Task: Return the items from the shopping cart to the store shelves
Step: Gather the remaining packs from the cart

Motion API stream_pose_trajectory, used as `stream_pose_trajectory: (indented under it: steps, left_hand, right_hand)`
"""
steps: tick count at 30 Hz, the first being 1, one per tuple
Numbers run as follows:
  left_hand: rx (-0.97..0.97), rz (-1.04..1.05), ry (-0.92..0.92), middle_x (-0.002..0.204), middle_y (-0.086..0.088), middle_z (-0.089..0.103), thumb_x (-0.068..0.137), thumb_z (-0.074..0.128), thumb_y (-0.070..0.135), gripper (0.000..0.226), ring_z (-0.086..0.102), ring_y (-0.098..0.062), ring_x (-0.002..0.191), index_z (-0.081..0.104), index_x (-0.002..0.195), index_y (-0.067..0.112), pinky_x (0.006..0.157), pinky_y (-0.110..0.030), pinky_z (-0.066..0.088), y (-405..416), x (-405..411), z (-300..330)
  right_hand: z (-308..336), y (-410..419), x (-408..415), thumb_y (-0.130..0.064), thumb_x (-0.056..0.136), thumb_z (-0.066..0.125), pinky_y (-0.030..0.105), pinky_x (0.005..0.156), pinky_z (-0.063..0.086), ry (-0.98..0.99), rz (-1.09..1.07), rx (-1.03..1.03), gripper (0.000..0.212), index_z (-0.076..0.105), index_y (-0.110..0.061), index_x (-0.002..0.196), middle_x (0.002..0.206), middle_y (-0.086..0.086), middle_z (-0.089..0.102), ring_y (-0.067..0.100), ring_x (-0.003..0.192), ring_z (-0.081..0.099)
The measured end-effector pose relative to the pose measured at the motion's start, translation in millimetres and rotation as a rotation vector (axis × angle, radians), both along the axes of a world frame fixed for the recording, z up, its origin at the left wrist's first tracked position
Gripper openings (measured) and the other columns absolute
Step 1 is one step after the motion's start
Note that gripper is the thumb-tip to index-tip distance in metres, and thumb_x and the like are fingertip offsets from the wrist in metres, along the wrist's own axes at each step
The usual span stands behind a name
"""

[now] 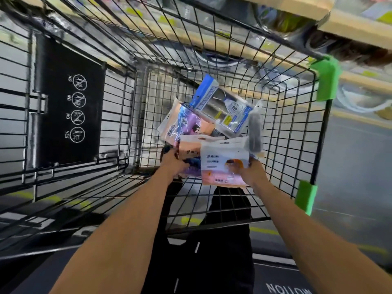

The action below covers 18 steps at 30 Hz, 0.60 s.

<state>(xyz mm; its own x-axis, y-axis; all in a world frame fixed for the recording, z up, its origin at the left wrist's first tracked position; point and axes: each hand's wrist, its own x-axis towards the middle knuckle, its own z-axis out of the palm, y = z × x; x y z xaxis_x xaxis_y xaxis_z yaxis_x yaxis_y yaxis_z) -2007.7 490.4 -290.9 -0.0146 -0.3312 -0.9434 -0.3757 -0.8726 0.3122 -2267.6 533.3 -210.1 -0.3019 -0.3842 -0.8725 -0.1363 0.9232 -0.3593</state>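
Observation:
I look down into a black wire shopping cart [297, 132]. Both my arms reach inside it. My left hand [174, 162] grips a pink and purple packet [189, 153] by its left edge. My right hand [252, 172] is closed on the right side of a white and pink packet [224, 164] held in front. Behind them lies another pink and purple packet [184, 124], a blue and white package with a clear window [222, 107], and a dark grey object in a clear wrapper [255, 130].
A black child-seat flap with white warning icons [70, 107] closes the cart's left end. Green plastic corner guards [326, 81] sit on the right rim. Wooden store shelves [350, 24] with blurred goods run along the top right. Grey floor lies on the right.

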Motion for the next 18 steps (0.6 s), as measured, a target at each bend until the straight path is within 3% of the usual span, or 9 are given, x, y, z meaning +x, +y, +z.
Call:
stream_pose_trajectory:
  steps: [2,3,6,8,10,12,16,18]
  left_hand:
    - [-0.020,0.010,0.027,0.118,-0.009,0.069,0.055,0.086,0.008,0.089,0.068,-0.026,0.106,0.048,0.135,0.014,0.088,-0.048,0.059,-6.2,-3.9,14.1]
    - [-0.030,0.018,0.030,0.119,-0.009,0.066,0.060,0.085,0.005,0.085,0.067,-0.025,0.106,0.042,0.134,0.011,0.089,-0.047,0.058,-6.1,-6.0,14.0]
    - [-0.060,-0.033,-0.023,0.117,-0.008,0.064,0.064,0.085,0.010,0.077,0.067,-0.023,0.102,0.036,0.122,0.014,0.081,-0.042,0.060,-10.4,-16.1,29.6]
    - [-0.089,-0.177,-0.050,0.111,-0.003,0.066,0.067,0.086,0.021,0.067,0.068,-0.022,0.097,0.039,0.116,0.019,0.071,-0.036,0.060,-12.8,-20.9,29.4]
    - [-0.179,-0.444,-0.108,0.111,-0.002,0.064,0.065,0.080,0.042,0.064,0.066,-0.026,0.100,0.049,0.118,0.022,0.079,-0.042,0.058,-19.4,-25.6,35.7]
    - [-0.242,-0.572,-0.141,0.113,-0.003,0.064,0.068,0.078,0.043,0.063,0.064,-0.028,0.103,0.053,0.123,0.023,0.088,-0.041,0.054,-24.9,-30.3,48.1]
    - [-0.214,-0.473,-0.023,0.106,-0.002,0.066,0.075,0.079,0.034,0.048,0.064,-0.023,0.096,0.058,0.116,0.020,0.081,-0.031,0.049,-38.2,-21.1,72.8]
    - [-0.236,-0.391,0.106,0.104,0.000,0.071,0.073,0.083,0.027,0.036,0.067,-0.022,0.099,0.064,0.104,0.026,0.090,-0.035,0.052,-52.3,-8.1,91.3]
  right_hand:
    - [-16.2,8.1,-9.0,-0.053,0.046,0.083,0.046,0.089,0.057,0.058,0.125,-0.016,0.078,0.069,-0.016,0.114,0.102,0.002,0.076,0.021,0.097,0.071]
    - [-8.5,5.7,-6.7,-0.055,0.048,0.080,0.045,0.089,0.056,0.091,0.178,-0.003,0.076,0.068,-0.019,0.114,0.103,-0.002,0.075,0.021,0.098,0.070]
    - [17.4,3.1,3.3,-0.035,0.074,0.081,0.041,0.089,0.052,0.202,0.239,0.020,0.059,0.058,-0.015,0.125,0.111,0.002,0.067,0.027,0.105,0.064]
    - [22.5,6.1,3.1,-0.030,0.080,0.080,0.037,0.085,0.050,0.251,0.260,-0.021,0.056,0.054,-0.014,0.127,0.108,0.003,0.066,0.028,0.104,0.064]
    - [30.3,6.3,1.7,-0.027,0.080,0.080,0.029,0.075,0.045,0.257,0.280,-0.103,0.052,0.057,-0.014,0.124,0.098,-0.001,0.063,0.024,0.095,0.062]
    - [37.2,6.2,-1.5,-0.027,0.078,0.082,0.025,0.065,0.040,0.241,0.300,-0.126,0.049,0.060,-0.015,0.120,0.095,-0.002,0.063,0.019,0.087,0.059]
    - [53.4,11.6,-1.8,-0.014,0.069,0.088,0.033,0.071,0.052,0.135,0.147,-0.207,0.044,0.067,-0.008,0.107,0.096,0.008,0.073,0.028,0.091,0.069]
    - [68.2,10.4,1.5,-0.004,0.065,0.089,0.041,0.076,0.057,0.071,0.046,-0.289,0.040,0.070,-0.008,0.101,0.093,0.010,0.076,0.030,0.091,0.071]
